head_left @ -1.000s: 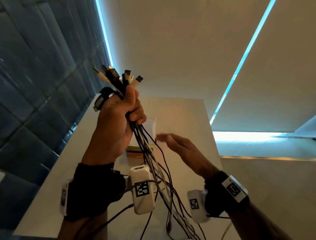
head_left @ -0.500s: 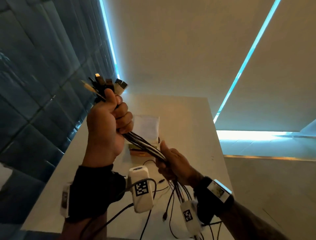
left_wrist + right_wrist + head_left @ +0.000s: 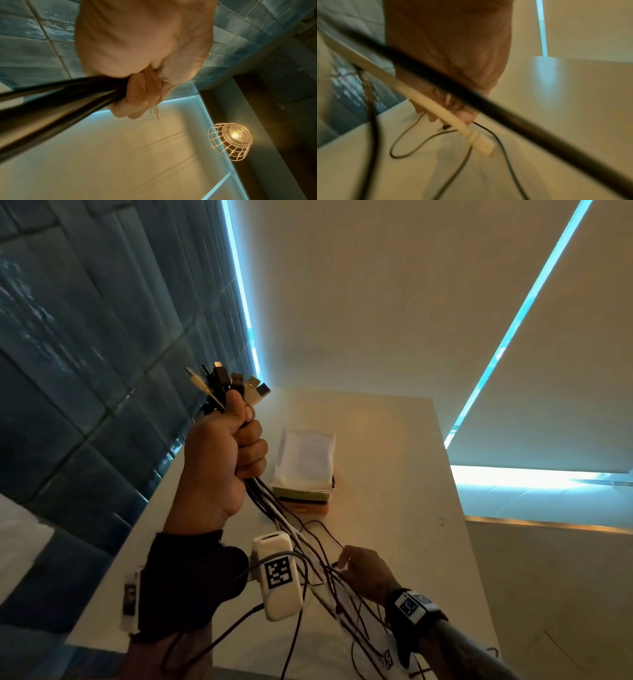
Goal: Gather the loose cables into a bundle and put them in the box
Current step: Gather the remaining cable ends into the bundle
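My left hand (image 3: 245,433) is raised over the table and grips a bundle of black and white cables (image 3: 291,535) just below their plugs (image 3: 233,381), which stick up past the thumb. In the left wrist view the left hand (image 3: 137,97) is closed round the dark cables (image 3: 60,94). Lower down, my right hand (image 3: 342,563) has its fingers curled round the trailing strands. The right wrist view shows this hand (image 3: 452,108) with a white cable (image 3: 436,105) and black ones running through it. A white box (image 3: 305,460) stands mid-table beyond the hands.
The pale table (image 3: 394,508) runs along a dark tiled wall (image 3: 85,354) on the left; its right edge (image 3: 455,508) drops to the floor. The box sits on a small flat stack (image 3: 305,501). Loose cable ends hang off the near edge. A caged lamp (image 3: 229,140) hangs overhead.
My right hand closed on the bundle just under the left hand, then slid down the strands toward the near edge. The left hand stayed raised, still gripping the plug ends.
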`<state>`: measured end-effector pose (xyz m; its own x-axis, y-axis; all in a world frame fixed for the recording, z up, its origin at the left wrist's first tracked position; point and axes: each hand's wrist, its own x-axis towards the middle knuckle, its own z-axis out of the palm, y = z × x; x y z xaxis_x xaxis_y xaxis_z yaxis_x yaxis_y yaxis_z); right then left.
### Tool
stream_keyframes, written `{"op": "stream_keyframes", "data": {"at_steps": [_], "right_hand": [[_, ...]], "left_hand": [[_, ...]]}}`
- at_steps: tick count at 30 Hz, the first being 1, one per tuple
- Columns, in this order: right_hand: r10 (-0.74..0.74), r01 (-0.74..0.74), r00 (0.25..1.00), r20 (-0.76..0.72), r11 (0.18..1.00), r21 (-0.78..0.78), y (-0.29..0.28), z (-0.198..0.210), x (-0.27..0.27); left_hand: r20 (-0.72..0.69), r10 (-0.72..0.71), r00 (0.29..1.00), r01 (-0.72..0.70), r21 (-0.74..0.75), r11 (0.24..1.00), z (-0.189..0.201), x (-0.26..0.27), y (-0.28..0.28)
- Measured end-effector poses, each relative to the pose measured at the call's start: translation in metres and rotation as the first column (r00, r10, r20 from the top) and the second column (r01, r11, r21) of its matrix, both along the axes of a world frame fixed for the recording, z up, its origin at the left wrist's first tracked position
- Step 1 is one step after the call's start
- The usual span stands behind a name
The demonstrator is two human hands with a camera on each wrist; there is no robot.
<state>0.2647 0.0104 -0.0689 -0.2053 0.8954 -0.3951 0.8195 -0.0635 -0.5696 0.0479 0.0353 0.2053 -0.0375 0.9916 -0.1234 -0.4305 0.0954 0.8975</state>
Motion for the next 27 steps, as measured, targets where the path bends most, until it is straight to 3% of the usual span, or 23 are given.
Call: {"op": "stream_keyframes", "data": {"at_steps": [4,9,13,17,19,22,25,27], "right_hand": [[0.177,-0.200,0.965,0.196,0.974,0.109,-0.004,-0.022,0.009],[0.291,-0.337,0.922,0.254,0.929,0.157,-0.004,-0.027,0.016],[0.213,-0.231,0.972,0.097,0.941,0.246,0.022,0.021,0.016],[0.077,0.010,0.957,-0.281,0.955,0.296,0.049,0.100,0.018],[0.004,0.154,0.864,-0.503,0.950,0.272,0.056,0.138,0.016],[-0.026,0.254,0.611,-0.791,0.953,0.165,0.060,0.179,0.007],[0.031,0.191,0.385,-0.922,0.975,0.113,0.057,0.207,-0.006],[0.077,0.163,0.326,-0.942,0.977,0.136,0.054,0.221,-0.016]], "left_hand": [[0.000,-0.014,1.000,0.014,0.001,1.000,0.000,-0.004,-0.003],[-0.004,-0.013,1.000,0.013,0.010,1.000,0.001,-0.008,-0.004],[-0.075,0.002,0.997,0.001,0.034,0.999,-0.002,-0.006,-0.001],[-0.144,-0.056,0.988,0.062,0.040,0.997,-0.006,0.003,0.002],[-0.190,-0.082,0.978,0.091,0.041,0.995,-0.007,0.010,0.003],[-0.286,-0.098,0.953,0.119,0.055,0.991,-0.008,0.022,0.004],[-0.394,-0.117,0.912,0.151,0.056,0.987,-0.011,0.034,0.005],[-0.484,-0.124,0.866,0.169,0.051,0.984,-0.016,0.041,0.005]]}}
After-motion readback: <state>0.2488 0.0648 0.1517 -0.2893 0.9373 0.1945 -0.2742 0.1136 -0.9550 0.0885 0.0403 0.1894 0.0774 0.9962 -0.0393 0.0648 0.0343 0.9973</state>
